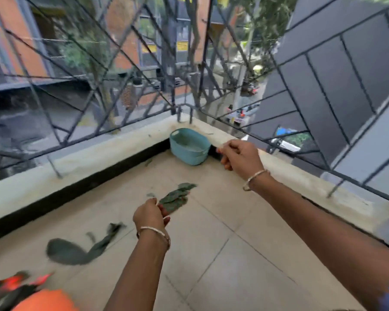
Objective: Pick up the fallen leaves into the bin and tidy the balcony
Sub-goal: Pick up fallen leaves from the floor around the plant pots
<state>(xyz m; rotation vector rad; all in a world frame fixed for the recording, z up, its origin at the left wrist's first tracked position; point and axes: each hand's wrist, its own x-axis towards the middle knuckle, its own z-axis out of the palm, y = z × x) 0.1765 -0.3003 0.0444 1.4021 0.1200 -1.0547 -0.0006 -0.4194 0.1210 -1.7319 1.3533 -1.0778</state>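
Only one view here, from the person's head, wide-angle, tilted forward and down into the balcony corner. Both forearms stretch out from the bottom edge, close to the lens; floor tiles [222,254] fill the lower half, railing grille [112,63] and street up top.

We can read no text, label, brand or number anywhere in this view. The yellow panels [182,44] on the building across the street, far beyond our fingers, may be signs, but blur leaves any lettering on them illegible to us.
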